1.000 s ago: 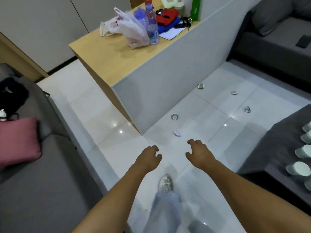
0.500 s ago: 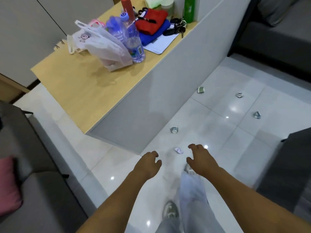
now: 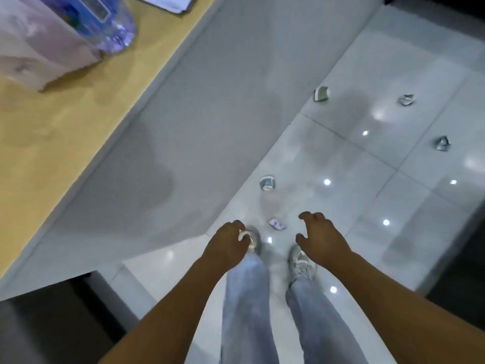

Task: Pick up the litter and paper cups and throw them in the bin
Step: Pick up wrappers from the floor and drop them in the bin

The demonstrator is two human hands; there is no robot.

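Observation:
Litter lies scattered on the glossy white tile floor. A small purple crumpled wrapper (image 3: 277, 224) sits just ahead of my feet, between my hands. Beyond it a paper cup (image 3: 267, 183) lies near the counter's side panel, and a second paper cup (image 3: 321, 94) lies farther off. Two crumpled scraps (image 3: 406, 100) (image 3: 442, 143) lie to the right. My left hand (image 3: 228, 243) and my right hand (image 3: 320, 237) hang above the floor with fingers loosely curled, holding nothing. No bin is in view.
A wooden counter top (image 3: 52, 132) with a grey side panel (image 3: 196, 122) fills the left; a plastic bag (image 3: 31, 48) and a water bottle (image 3: 112, 27) stand on it. A dark furniture edge (image 3: 469, 258) lies on the right, and a grey sofa (image 3: 39, 337) at the lower left.
I have stepped forward and tilted my view down; the counter and the litter are now closer. Both hands stay out in front, empty, now beside the purple wrapper.

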